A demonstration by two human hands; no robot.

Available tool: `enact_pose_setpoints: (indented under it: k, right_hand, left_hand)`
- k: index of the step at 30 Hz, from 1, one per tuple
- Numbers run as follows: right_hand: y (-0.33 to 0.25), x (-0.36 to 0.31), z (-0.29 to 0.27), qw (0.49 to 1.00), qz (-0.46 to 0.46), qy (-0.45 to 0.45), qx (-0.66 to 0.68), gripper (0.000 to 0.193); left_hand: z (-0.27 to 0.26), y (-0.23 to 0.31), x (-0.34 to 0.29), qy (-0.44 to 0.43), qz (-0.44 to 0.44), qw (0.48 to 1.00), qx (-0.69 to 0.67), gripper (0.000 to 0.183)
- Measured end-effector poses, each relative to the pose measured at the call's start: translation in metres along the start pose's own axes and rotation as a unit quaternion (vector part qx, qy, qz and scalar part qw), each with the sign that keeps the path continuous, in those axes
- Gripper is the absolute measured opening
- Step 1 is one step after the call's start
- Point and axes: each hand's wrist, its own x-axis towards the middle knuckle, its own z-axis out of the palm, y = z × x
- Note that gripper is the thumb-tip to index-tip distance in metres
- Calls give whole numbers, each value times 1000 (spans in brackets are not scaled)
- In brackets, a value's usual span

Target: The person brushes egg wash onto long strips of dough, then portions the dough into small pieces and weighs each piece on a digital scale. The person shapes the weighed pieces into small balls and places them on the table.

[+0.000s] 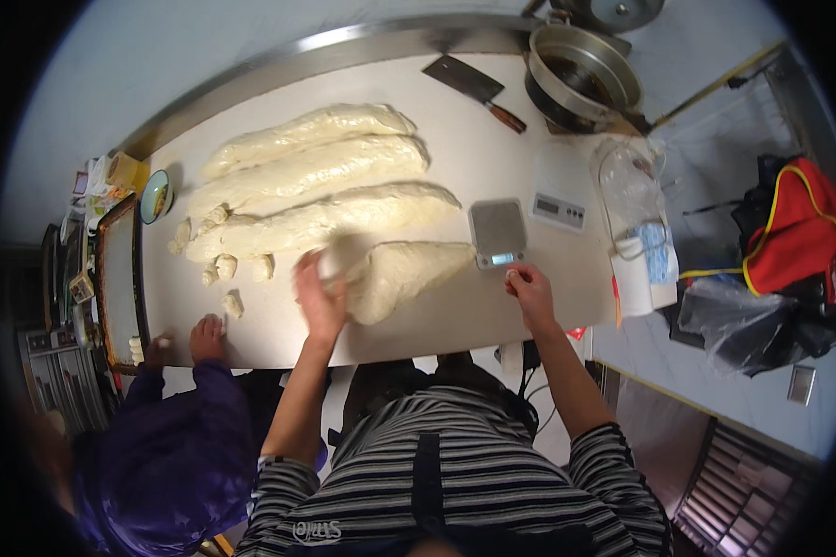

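My left hand (320, 302) is smeared by motion beside the near piece of dough (401, 276), which lies on the table and tapers to the right. A pale blurred shape shows at its fingers, and I cannot tell whether they grip it. My right hand (531, 295) is closed in a pinch just below a small digital scale (498, 227) with a lit display. What the pinch holds, if anything, is too small to make out. Beyond lie long rolls of dough (316, 172), side by side. Several small dough pieces (226, 267) lie at their left end.
A co-worker in a purple sleeve (186, 399) has hands (208, 340) at the table's left, near a dark-rimmed tray (121, 269). A cleaver (464, 79) and a metal pot (581, 79) are at the back. A second scale (559, 200) and plastic bags (630, 176) sit right.
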Motion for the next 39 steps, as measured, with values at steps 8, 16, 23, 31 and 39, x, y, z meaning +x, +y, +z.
enact_pose_setpoints:
  k: [8, 16, 23, 31, 39]
  right_hand:
    - [14, -49, -27, 906, 28, -149, -396, 18]
    - [1, -44, 7, 974, 56, -128, -177, 25]
    - [-20, -7, 56, 986, 73, -149, 34, 33]
    - [-29, -1, 82, 966, -8, -249, 74, 36]
    - [-24, 2, 79, 983, -107, -146, -40, 28]
  left_hand:
    - [99, 129, 40, -316, 207, 923, 75, 71]
    - [109, 120, 48, -399, 147, 896, 126, 48]
    - [61, 98, 32, -325, 180, 928, -10, 51]
    - [68, 105, 27, -222, 143, 957, -120, 59]
    - [90, 116, 20, -287, 49, 955, -57, 30]
